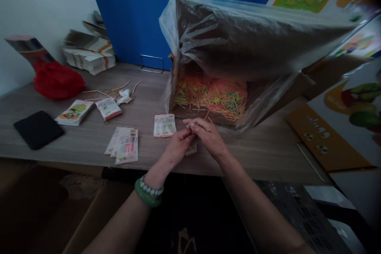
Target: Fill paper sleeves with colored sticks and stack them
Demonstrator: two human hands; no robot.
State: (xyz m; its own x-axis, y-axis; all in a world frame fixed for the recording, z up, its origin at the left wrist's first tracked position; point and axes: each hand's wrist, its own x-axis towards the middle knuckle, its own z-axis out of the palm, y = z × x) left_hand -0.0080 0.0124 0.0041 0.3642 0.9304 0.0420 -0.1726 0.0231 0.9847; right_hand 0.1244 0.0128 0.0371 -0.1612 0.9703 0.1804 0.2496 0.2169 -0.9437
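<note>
My left hand (178, 145) and my right hand (206, 135) meet at the front edge of the wooden table (268, 151), fingers pinched together on a small thing I cannot make out. A small packet (191, 149) lies under them. A printed packet (164, 125) lies just left of my hands. Right behind them stands a cardboard box (208, 99) lined with clear plastic (238, 35), holding several thin orange, yellow and green sticks (212, 94). My left wrist wears green and pale bead bracelets (148, 191).
More printed packets (123, 145) lie left of my hands, others (89, 111) further back. A black pad (38, 129), a red bag (56, 81), stacked packets (89, 57) and loose sticks (119, 87) are at the left. Printed fruit boards (327, 139) lean at the right.
</note>
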